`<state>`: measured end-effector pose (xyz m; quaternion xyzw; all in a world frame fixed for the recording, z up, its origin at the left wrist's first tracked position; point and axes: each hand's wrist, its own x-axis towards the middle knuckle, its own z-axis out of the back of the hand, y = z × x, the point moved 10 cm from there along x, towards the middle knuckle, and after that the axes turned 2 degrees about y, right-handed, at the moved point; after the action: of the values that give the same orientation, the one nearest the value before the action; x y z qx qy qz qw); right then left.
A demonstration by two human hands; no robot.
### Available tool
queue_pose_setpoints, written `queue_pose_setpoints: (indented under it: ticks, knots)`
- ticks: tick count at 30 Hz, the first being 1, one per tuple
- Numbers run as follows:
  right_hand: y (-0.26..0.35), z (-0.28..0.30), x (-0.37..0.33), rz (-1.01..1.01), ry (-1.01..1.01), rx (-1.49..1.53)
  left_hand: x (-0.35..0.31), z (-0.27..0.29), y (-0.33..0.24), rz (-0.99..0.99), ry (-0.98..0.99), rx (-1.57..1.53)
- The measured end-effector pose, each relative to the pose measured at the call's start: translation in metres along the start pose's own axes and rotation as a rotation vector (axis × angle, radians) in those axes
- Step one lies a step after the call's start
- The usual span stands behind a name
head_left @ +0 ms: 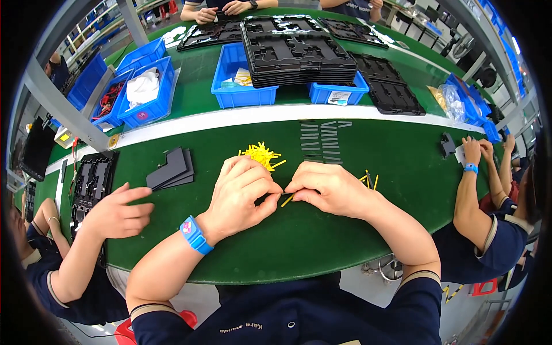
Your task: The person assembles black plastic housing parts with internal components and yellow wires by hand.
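Note:
My left hand (244, 192), a blue strap on its wrist, and my right hand (330, 187) meet fingertip to fingertip above the green table. A thin yellow strip (287, 200) sticks out below the pinched right fingers. The left thumb and fingertips are pressed together too; what lies between them is too small to make out. Just beyond the left hand rises a heap of yellow strips (262, 154). Dark grey strips (321, 141) lie in rows beyond the right hand. A few loose yellow strips (370, 180) rest beside the right hand.
Dark grey flat sheets (172, 168) lie left, near a co-worker's hand (123, 211). Stacked black trays (299, 54) rest behind, by blue bins (246, 96). At right a co-worker's hands (472, 150) hold near a small black part (447, 145). The table's near edge curves before me.

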<state>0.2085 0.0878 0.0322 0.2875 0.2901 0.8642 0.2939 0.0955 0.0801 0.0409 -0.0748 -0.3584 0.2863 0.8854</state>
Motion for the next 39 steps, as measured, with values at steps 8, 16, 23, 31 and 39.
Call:
queue_pose_setpoints:
  ticks: [8, 16, 23, 31, 39]
  knots:
    - [0.002, 0.036, 0.002, 0.124, -0.289, 0.058, 0.001, 0.009, 0.007, 0.052, -0.082, 0.107]
    - [-0.134, 0.146, -0.059, -0.407, -0.617, -0.147, -0.003, 0.015, 0.032, 0.174, -0.103, 0.165]
    - [-0.125, 0.114, -0.033, -0.366, -0.282, -0.410, -0.003, 0.017, 0.029, 0.168, -0.103, 0.161]
    - [-0.090, 0.112, -0.029, -0.262, -0.368, -0.578, -0.003, 0.018, 0.028, 0.152, -0.111, 0.159]
    - [-0.008, -0.004, -0.002, 0.050, 0.111, -0.307, -0.001, 0.013, 0.025, 0.124, -0.073, 0.128]
